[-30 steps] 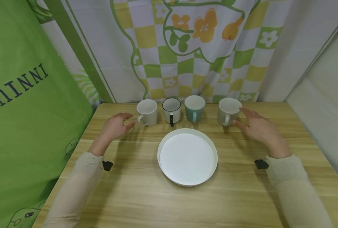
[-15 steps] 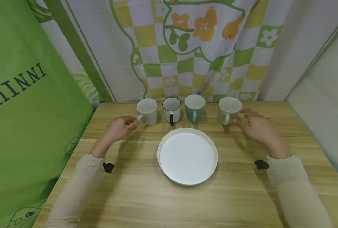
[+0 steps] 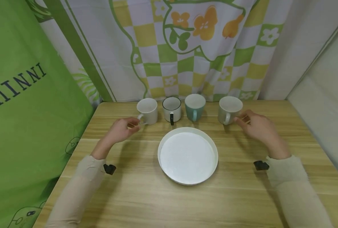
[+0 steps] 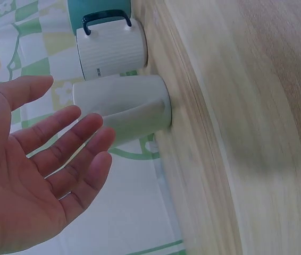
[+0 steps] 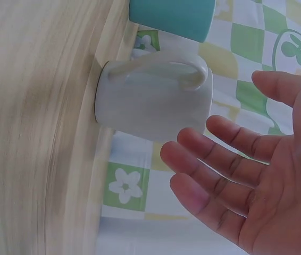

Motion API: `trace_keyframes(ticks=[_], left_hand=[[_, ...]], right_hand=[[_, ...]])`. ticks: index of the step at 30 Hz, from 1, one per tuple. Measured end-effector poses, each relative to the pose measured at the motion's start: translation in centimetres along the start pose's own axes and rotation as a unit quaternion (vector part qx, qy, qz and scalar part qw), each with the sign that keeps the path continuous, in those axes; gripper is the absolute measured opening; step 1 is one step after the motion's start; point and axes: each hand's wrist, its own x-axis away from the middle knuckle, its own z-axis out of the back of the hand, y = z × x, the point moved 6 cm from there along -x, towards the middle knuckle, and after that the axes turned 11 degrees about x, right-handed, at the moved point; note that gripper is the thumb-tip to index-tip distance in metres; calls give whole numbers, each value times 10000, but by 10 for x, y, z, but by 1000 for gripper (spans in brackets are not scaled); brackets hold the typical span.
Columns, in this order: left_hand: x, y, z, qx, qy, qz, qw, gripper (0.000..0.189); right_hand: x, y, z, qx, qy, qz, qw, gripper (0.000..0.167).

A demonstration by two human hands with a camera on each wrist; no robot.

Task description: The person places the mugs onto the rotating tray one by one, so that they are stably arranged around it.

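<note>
Our left hand point(image 3: 121, 129) and right hand point(image 3: 258, 126) form loosely spread, empty grips beside the leftmost white mug point(image 3: 149, 113) and rightmost white mug point(image 3: 227, 110) on the desk point(image 3: 237, 196); we should curl gently, keeping both upright.

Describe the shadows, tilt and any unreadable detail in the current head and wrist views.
Head view: soft shadows fall inward of both sleeves on the table, and the tray is evenly bright. Left wrist view: turned sideways, so the left-end mug seems to lie down; the small print on the black-handled mug is unreadable. Right wrist view: also sideways, with the right-end mug appearing tipped.
</note>
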Motion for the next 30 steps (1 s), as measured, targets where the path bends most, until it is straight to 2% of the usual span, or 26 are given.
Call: trace_keyframes(ticks=[10, 30], left_hand=[[0, 2, -6, 265, -97, -80, 9996, 35], [2, 9, -19, 653, -354, -281, 9968, 33]], right_hand=[[2, -2, 0, -182, 160, 140, 9996, 57], [-1, -1, -5, -405, 296, 139, 9986, 53]])
